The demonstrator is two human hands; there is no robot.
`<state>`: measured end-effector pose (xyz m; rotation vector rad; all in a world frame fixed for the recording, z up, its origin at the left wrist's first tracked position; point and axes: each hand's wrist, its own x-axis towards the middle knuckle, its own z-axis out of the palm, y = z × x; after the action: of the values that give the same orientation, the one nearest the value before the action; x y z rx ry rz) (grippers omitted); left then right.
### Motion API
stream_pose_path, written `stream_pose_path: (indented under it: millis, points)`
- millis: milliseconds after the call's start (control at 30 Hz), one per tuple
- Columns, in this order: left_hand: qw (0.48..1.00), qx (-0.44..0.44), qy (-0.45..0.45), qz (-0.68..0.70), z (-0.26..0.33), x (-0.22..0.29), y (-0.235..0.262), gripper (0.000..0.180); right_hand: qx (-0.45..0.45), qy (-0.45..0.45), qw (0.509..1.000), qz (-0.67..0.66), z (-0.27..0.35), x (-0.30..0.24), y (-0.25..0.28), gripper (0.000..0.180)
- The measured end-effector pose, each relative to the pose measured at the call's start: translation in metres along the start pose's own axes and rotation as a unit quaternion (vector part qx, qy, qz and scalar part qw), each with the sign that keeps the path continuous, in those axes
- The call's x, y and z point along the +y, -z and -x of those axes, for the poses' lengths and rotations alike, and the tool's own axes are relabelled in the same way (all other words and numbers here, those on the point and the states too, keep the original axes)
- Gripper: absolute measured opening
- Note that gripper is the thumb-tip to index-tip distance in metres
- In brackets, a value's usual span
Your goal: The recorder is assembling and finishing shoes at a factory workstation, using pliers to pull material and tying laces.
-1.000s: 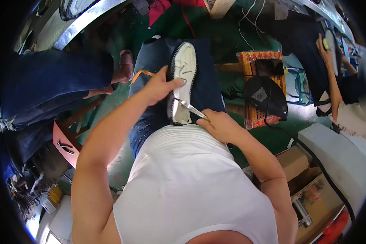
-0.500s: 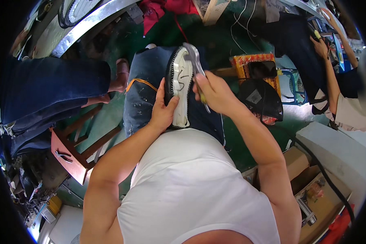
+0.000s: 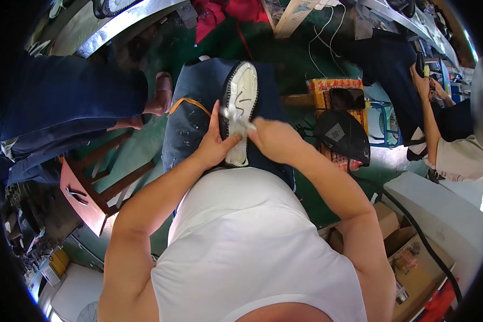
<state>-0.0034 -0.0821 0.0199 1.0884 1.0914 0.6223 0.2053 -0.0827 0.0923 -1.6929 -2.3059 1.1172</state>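
Note:
A shoe lies bottom up along my lap, its toe pointing away from me. Its underside is whitish with dark curved marks, and a black stitched edge shows on the left. My left hand grips the shoe's left side near the heel, thumb on the underside. In my closed right hand is a metal hammer, smeared by motion, its head over the left edge of the shoe's middle. Whether the head touches the shoe, I cannot tell. Blue denim with an orange strip covers my lap.
To the left stands a wooden stool with pliers on it. A black cap and a dark phone rest on a patterned seat at right. People sit on both sides. A cardboard box stands lower right.
My right hand has brought the hammer's head from the shoe's toe down toward its middle left edge. The left hand keeps its hold. The person at right has moved their hands closer together.

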Motion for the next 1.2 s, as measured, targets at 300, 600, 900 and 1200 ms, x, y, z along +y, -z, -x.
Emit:
stream_pose_path:
  millis: [300, 600, 900, 1200]
  points:
    - [0.997, -0.068, 0.008, -0.032, -0.007, 0.011, 0.009, 0.110, -0.043, -0.056, 0.997, 0.036, 0.013, 0.005, 0.003, 0.041]
    - [0.959, -0.031, 0.107, 0.259, -0.053, 0.065, 0.032, 0.054, 0.302, 0.020, 0.934, -0.192, -0.051, 0.014, 0.081, 0.030]
    - [0.867, 0.002, 0.196, 0.458, -0.072, 0.019, 0.030, 0.072, 0.426, -0.040, 0.875, 0.229, -0.192, 0.005, 0.212, 0.041]
    - [0.867, 0.061, 0.210, 0.449, -0.070, 0.030, 0.031, 0.073, -0.095, -0.204, 0.911, -0.346, -0.064, -0.002, 0.040, 0.053]
